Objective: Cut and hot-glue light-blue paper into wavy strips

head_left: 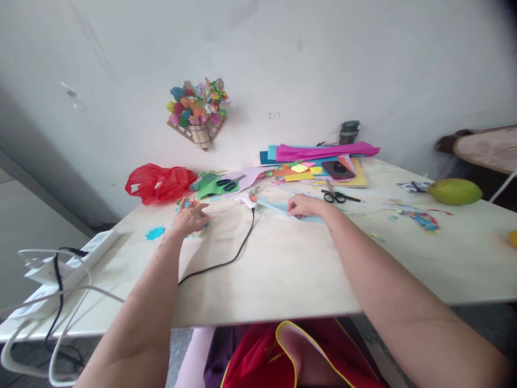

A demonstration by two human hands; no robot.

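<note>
My left hand (189,217) is over a small pile of colourful cut pieces at the table's left, its fingers spread and partly covering them. Beside it lies a blue scalloped paper shape (155,233). My right hand (302,206) is closed, its fingers pinched at a light blue paper strip (272,206) lying near the table's middle. Between my hands sits a white glue gun (246,201) with a black cord. Behind my right hand are open black scissors (334,195) and a pen (355,199).
A red plastic bag (160,183), green paper (210,186) and more scissors (228,184) lie at the back left. Coloured sheets (323,153) and a phone (338,170) are behind. A green fruit (455,192) is right; a power strip (97,248) lies left.
</note>
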